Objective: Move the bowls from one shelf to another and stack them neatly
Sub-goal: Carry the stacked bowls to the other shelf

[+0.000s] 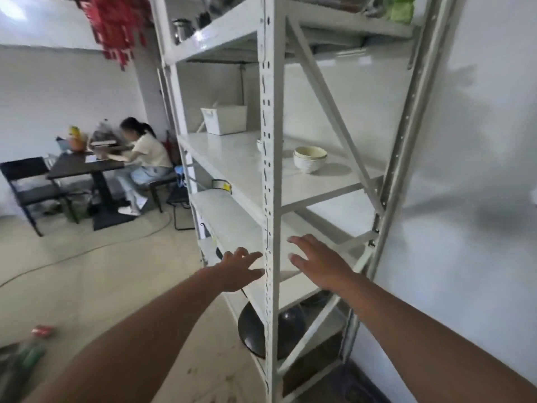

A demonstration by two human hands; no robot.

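On the middle shelf (232, 158) of the white metal rack (271, 141) in front of you sits a stack of cream bowls (309, 159), nested one inside another, toward the right side of the board. Another small white bowl (259, 144) peeks out from behind the front upright, just left of the stack. A white plastic bin (225, 119) stands at the back of the same shelf; its contents are hidden. The shelf below (232, 219) is where your hands hover. Your left hand (239, 270) reaches forward with fingers spread and loose, its grip holding nothing, beside the upright. Your right hand (318, 264) is stretched out flat, palm down, fingers straight, its grip also holding nothing.
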